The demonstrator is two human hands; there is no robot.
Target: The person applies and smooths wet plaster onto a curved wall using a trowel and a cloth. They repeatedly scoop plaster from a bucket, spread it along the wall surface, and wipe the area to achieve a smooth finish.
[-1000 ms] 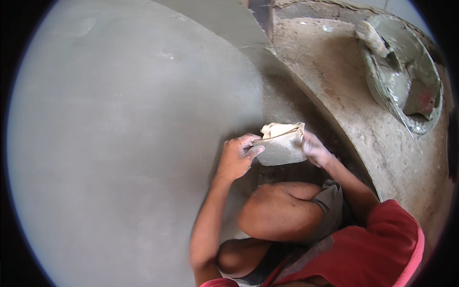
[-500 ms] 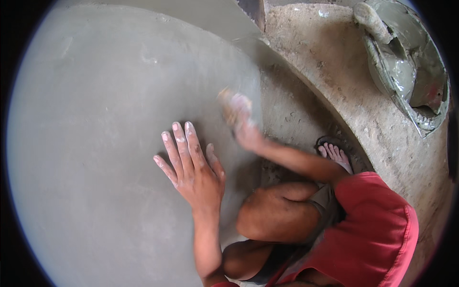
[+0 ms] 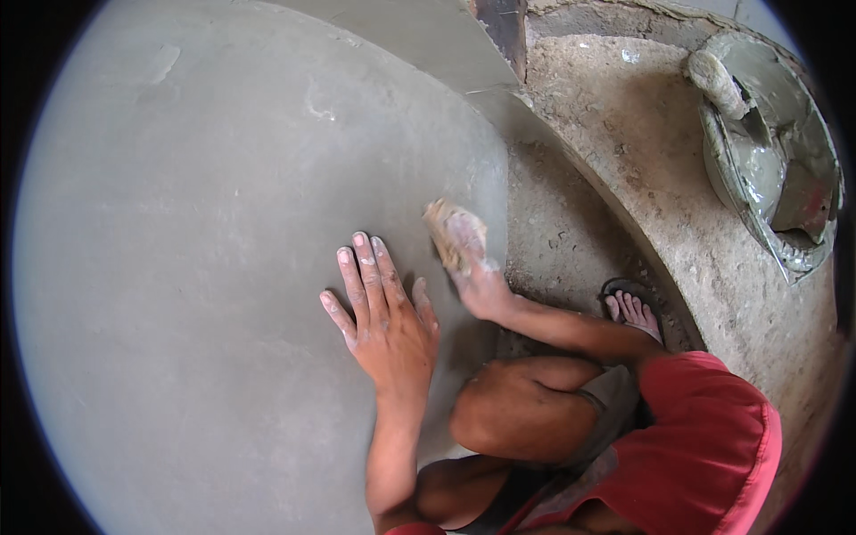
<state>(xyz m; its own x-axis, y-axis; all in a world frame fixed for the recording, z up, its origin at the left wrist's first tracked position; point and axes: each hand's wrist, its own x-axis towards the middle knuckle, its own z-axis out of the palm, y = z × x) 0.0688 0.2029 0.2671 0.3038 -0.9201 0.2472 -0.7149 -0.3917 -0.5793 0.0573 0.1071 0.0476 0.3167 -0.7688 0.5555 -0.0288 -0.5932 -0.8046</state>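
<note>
My left hand (image 3: 379,325) lies flat on the smooth grey plastered surface (image 3: 178,205), its fingers apart and streaked with pale paste. Just to its right, my right hand (image 3: 477,290) grips a tan pad (image 3: 441,232) against that surface, near the plaster's right edge; motion blurs the pad and the fingers round it, so its exact make is unclear.
A rough concrete ledge (image 3: 606,107) curves along the right. On it rests a bucket of wet grey mix (image 3: 802,152) with a tool's crusted handle (image 3: 713,80) inside. My sandalled foot (image 3: 631,308) stands in the gap beside the ledge, below my bent knee (image 3: 517,410).
A second ago both hands held the pad over the gap. My left hand has let go and lies on the plaster; my right has carried the pad leftward onto it, slightly lower since half a second ago.
</note>
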